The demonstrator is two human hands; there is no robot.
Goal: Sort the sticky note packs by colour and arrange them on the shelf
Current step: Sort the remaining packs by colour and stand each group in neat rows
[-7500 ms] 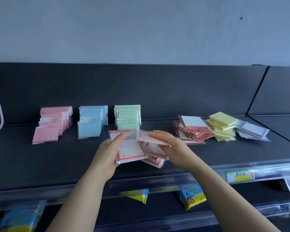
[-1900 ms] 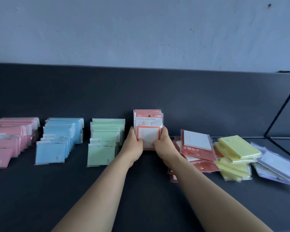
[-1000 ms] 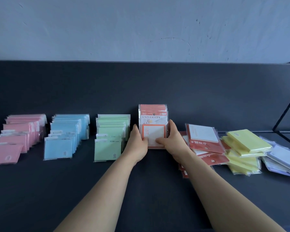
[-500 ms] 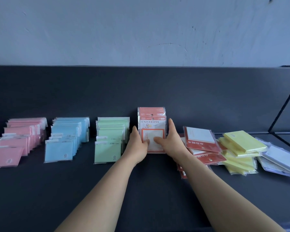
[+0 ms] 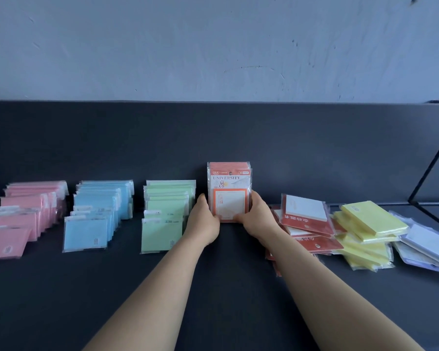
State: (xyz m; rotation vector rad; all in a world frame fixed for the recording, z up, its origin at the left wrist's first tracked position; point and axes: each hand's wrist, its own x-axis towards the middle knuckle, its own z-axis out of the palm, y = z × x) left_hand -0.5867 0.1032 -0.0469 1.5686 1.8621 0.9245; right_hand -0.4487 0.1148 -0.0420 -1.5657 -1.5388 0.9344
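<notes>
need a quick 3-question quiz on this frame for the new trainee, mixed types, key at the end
1. True or false: the left hand and the right hand both grip the upright red packs.
2. Which row stands just left of those packs? A pink row, B blue row, C green row.
3. Fill in: the loose pile between the red heap and the pale packs at far right is coloured ___.
Key: 1 true; 2 C; 3 yellow.
</notes>
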